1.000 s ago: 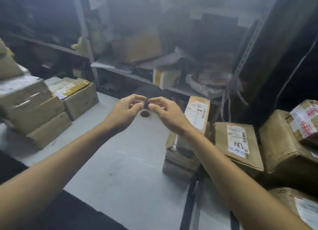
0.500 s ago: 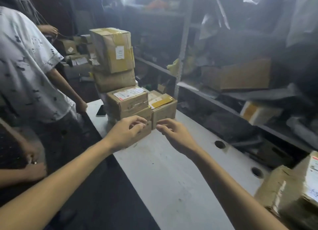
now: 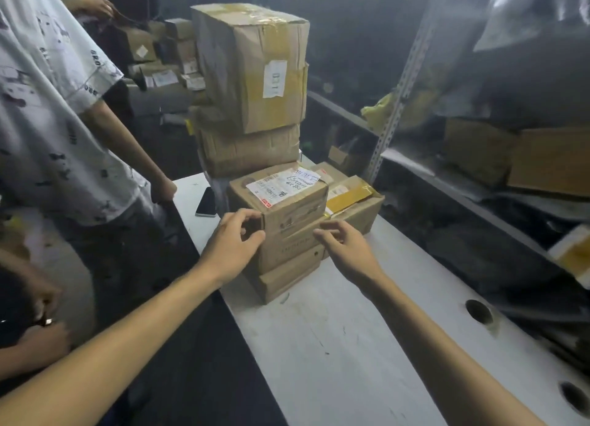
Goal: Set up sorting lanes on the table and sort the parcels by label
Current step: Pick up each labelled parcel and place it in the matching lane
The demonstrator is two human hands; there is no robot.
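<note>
hands: our left hand curls round the near-left corner of the labelled parcel; right hand loose-fingered by its near-right edge, holding nothing | step: picking up to sort, we judge; next needs a level two-sided lift | parcel: creased, taped cardboard box atop a short stack, far left on the smooth white table
</note>
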